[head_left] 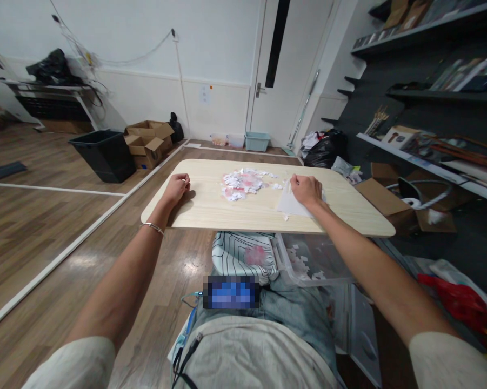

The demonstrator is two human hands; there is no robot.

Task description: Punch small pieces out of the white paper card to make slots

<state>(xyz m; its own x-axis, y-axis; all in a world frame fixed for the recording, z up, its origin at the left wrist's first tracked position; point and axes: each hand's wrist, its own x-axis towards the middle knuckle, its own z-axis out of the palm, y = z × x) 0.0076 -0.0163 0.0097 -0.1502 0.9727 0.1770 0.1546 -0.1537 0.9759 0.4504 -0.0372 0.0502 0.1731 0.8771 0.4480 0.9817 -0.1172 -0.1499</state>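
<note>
My left hand [178, 188] is closed above the left side of the pale wooden table [357, 213], its fingers curled inward. Whether anything small is inside them is hidden. On the right, my right hand [307, 189] is also closed, over a flat white sheet or bag [291, 204] that it partly covers. What its fingers hold, if anything, does not show. Between my hands lies a loose pile of small white and pink paper scraps [243, 182], with a few strays reaching toward the right hand.
Below the table edge, a clear plastic bin [322, 265] with white scraps stands beside a striped cloth [235, 253]. A phone [231, 293] is on my lap. A black bin [105, 156] and cardboard boxes [149, 140] stand left, shelves [429, 92] right.
</note>
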